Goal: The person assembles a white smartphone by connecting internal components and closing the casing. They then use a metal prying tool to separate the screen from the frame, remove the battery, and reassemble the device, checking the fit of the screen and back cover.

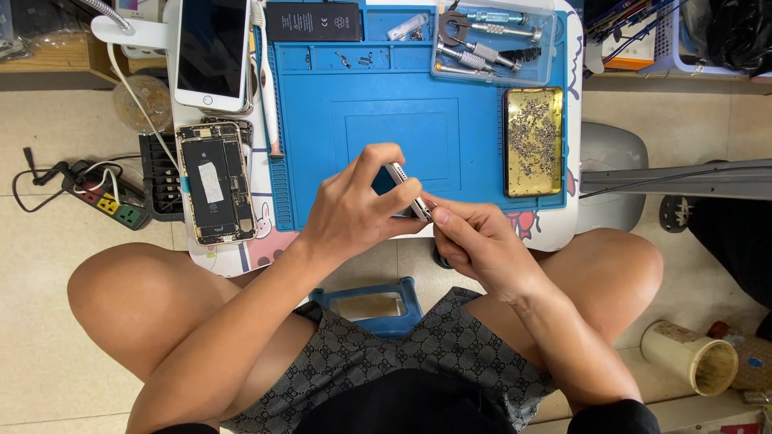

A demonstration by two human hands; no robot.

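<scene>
Power strip (112, 207): seen on the floor at far left, cables attached.
Opened phone (215, 183): laid face-open at the desk's left edge, battery and internals exposed; judged already stripped of its screen.
White phone (211, 50): lying above it, screen dark, apparently whole.
Mat (338, 120): blue, covering the desk (233, 259); middle area bare.
Left hand (354, 210): fingers clamped around a silver phone (408, 191), held edge-up above the mat's near edge.
Silver phone: held between both hands, off the desk; housing looks closed, so opening is judged barely begun.
Right hand (474, 241): fingertips pinched together at the phone's lower end; whether a tool or screw is held cannot be told.
Black battery (314, 21): resting at the mat's top.
Tool box (492, 42): clear, screwdrivers inside, untouched.
Gold tray (534, 141): full of small screws, right of mat.
Remaining: separation of screen and internals, as judged.
</scene>
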